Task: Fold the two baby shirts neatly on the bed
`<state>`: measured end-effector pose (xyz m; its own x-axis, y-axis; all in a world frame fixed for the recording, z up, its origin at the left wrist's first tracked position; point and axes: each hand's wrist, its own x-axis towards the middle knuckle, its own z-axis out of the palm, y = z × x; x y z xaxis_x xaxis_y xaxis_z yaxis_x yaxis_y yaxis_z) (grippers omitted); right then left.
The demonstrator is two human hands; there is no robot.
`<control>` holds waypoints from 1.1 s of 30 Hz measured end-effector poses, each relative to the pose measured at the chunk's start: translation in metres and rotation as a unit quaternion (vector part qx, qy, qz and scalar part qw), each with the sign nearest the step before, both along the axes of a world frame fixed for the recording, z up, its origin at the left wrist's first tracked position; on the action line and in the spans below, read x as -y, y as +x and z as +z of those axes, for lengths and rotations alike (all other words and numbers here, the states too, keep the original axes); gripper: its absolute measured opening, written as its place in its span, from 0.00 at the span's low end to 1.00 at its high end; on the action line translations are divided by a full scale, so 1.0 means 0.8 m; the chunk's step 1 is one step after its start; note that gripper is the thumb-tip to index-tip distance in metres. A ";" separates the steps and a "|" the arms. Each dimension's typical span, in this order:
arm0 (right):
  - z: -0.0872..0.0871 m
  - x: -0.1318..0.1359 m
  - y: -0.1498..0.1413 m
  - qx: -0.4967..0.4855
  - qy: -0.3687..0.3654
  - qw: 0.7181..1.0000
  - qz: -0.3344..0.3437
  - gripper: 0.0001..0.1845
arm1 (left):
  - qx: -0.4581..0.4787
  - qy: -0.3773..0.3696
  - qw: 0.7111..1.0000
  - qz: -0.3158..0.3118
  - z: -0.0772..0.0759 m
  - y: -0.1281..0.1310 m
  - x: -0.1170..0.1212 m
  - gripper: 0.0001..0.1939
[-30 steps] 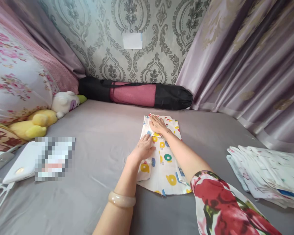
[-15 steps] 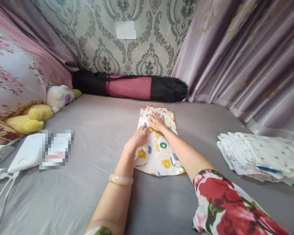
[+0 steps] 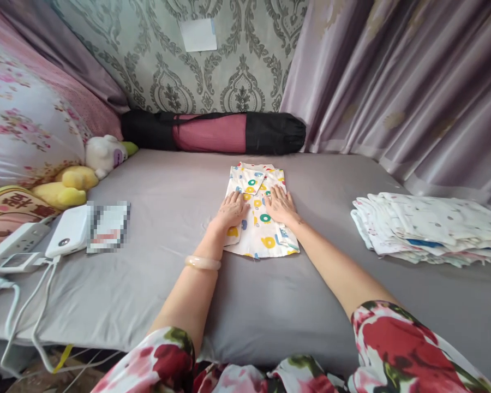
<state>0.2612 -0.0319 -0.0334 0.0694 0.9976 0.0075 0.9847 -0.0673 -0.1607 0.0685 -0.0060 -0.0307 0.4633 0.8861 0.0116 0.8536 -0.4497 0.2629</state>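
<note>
A small white shirt [image 3: 256, 234] printed with yellow, blue, green and red shapes lies on the grey bed sheet [image 3: 180, 185]. Its sleeves are folded in over the body, and the collar end points away from me. My left hand [image 3: 232, 208] rests flat on the shirt's left side, fingers stretched forward. On the right side my right hand [image 3: 280, 204] lies flat too, with its fingers apart. Neither hand grips the cloth. Parts of the folded sleeves are hidden under my hands.
Folded white patterned cloths [image 3: 437, 224] are stacked at the right. A rolled mat in a black and pink bag [image 3: 210, 132] lies along the wall. Leftward are plush toys [image 3: 65, 188], a white power bank [image 3: 69, 232], a power strip [image 3: 16, 245] and cables.
My right hand has moved from the upper middle of the shirt to its right side. My left hand now lies flatter on the left side. The camera view has shifted.
</note>
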 end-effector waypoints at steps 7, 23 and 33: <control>0.011 0.002 -0.001 -0.030 -0.016 0.999 0.002 0.35 | -0.017 0.057 0.998 0.008 -0.004 0.006 0.012 0.28; -0.002 0.079 -0.018 0.004 0.028 0.998 0.052 0.36 | -0.030 0.042 0.997 -0.049 -0.003 -0.022 0.070 0.32; 0.023 0.102 -0.036 -0.030 -0.027 0.997 0.059 0.35 | -0.041 0.016 0.998 -0.039 0.013 -0.024 0.090 0.32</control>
<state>0.2326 -0.1134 -0.0152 -0.0507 0.9976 -0.0472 0.9749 0.0392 -0.2192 0.0495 -0.0781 -0.0206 0.5319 0.8468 -0.0028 0.8336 -0.5230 0.1776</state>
